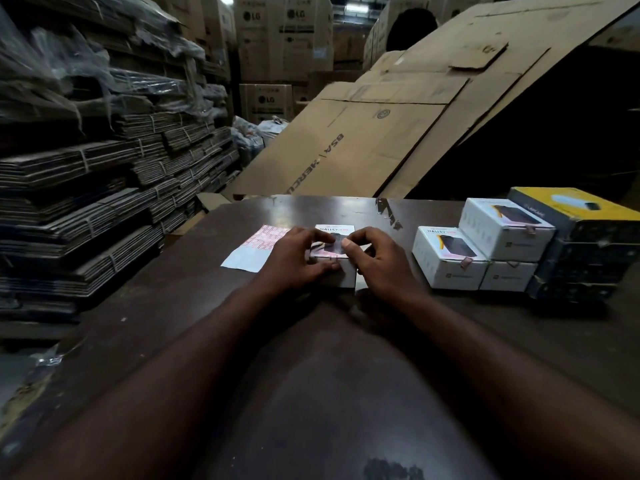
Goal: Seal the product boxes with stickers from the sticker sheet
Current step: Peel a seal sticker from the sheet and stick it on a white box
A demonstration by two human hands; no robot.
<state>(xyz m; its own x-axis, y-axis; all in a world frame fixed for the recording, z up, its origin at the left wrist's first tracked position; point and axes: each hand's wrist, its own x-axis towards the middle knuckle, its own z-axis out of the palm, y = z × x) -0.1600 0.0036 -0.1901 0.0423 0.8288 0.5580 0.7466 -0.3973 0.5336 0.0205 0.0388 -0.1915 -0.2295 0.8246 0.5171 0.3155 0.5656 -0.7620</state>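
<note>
A small white product box point(346, 275) lies on the dark table point(311, 375) in front of me. My left hand point(294, 258) grips its left side, thumb on the front edge. My right hand point(377, 261) presses a fingertip on the box's top near the front edge, where a pinkish sticker point(327, 253) lies. The sticker sheet point(258, 247), white with rows of red stickers, lies flat just left of the box, partly under my left hand.
Three white boxes point(450, 261) with stickers on their front edges are stacked to the right, beside yellow-and-black boxes point(581, 237). Bundled flat cardboard point(86, 188) is piled on the left. Large cardboard sheets point(381, 133) lean behind the table.
</note>
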